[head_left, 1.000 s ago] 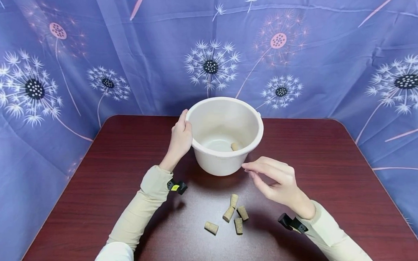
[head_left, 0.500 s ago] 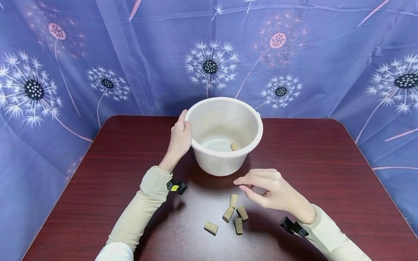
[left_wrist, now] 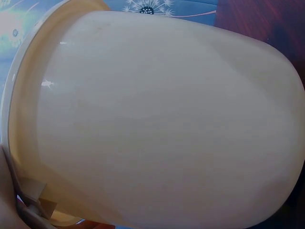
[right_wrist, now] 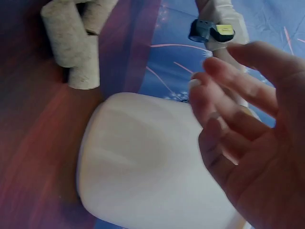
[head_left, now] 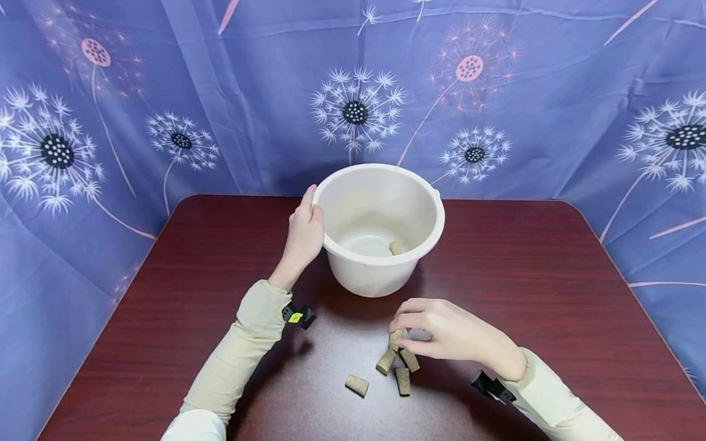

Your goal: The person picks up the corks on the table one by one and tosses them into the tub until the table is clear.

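Your left hand [head_left: 305, 232] grips the tub [head_left: 367, 278] at its left rim. Your right hand [head_left: 447, 331], fingers loosely parted and holding nothing, is at the far cork [head_left: 394, 339] on the counter [head_left: 517, 253]. Pinch its sides (probably light, firm, non-slip).

Bright head view — pale glare on the tabletop [head_left: 313, 410], soft shadows beside the sleeves [head_left: 230, 367]. Left wrist view dim, the bucket [left_wrist: 162, 119] greyish; right wrist view hazy — the corks [right_wrist: 66, 38] perhaps out of focus.
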A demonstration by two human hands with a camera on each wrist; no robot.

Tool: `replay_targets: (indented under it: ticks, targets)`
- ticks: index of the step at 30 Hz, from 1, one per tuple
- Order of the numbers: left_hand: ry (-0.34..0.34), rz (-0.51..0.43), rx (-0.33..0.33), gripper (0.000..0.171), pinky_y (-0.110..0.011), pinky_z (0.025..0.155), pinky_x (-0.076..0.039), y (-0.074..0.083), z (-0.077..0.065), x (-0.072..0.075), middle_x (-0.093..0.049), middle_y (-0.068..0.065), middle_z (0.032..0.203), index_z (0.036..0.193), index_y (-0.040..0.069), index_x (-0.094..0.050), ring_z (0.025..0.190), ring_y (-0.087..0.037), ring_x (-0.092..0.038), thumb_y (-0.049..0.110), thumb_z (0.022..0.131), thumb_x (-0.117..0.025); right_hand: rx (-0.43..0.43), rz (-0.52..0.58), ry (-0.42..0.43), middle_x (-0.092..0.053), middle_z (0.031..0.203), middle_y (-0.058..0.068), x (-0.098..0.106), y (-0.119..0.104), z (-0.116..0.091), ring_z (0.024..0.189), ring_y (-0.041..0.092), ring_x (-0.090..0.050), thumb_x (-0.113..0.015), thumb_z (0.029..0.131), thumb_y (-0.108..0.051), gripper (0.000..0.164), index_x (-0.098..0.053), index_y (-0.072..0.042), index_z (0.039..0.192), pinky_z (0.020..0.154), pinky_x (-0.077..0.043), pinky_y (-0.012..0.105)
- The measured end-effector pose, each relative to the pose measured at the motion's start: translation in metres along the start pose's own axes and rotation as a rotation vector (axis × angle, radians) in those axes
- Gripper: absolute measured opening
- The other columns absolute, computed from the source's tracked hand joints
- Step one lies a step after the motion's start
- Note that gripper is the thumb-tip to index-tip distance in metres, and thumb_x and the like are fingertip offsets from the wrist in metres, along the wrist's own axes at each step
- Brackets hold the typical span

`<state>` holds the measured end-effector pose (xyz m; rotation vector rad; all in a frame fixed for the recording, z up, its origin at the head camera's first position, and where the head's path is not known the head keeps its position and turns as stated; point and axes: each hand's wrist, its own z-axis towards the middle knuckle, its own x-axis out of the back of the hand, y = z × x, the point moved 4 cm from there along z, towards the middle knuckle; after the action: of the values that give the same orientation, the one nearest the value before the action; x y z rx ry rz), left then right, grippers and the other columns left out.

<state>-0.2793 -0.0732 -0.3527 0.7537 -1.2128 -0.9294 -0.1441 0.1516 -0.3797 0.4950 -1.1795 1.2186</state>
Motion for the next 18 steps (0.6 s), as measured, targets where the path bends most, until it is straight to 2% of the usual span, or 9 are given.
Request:
replay_targets:
  ticks: [5,13,18]
  targets:
    - [0.001,0.004,0.001,0.052,-0.043,0.112,-0.037,0.0,0.0,0.0,-0.039,-0.018,0.151,0.152,0.005,-0.029,0.136,-0.029,-0.044,0.013,0.1,-0.03,-0.025,0.008,-0.085,-0.061,0.101,-0.008,-0.009,0.003,-0.002,0.091,0.004,-0.06,-0.071,0.085,-0.018,0.014,-0.068,-0.021,0.098,0.08,-0.05,0.019]
    - [0.007,0.009,0.005,0.052,-0.043,0.112,-0.037,0.0,0.0,0.001,-0.039,-0.018,0.151,0.151,0.006,-0.03,0.135,-0.03,-0.044,0.013,0.1,-0.029,-0.096,0.034,-0.154,-0.061,0.107,-0.004,-0.018,0.006,-0.003,0.092,0.01,-0.063,-0.069,0.088,-0.018,0.019,-0.069,-0.015,0.106,0.081,-0.052,0.023]
    - [0.009,0.006,0.0,0.052,-0.043,0.111,-0.037,0.0,0.001,0.0,-0.041,-0.019,0.15,0.151,0.005,-0.031,0.134,-0.03,-0.046,0.013,0.1,-0.03,-0.151,0.028,-0.167,-0.06,0.108,-0.002,-0.023,0.009,-0.005,0.096,0.009,-0.06,-0.069,0.088,-0.018,0.02,-0.069,-0.012,0.108,0.083,-0.053,0.025]
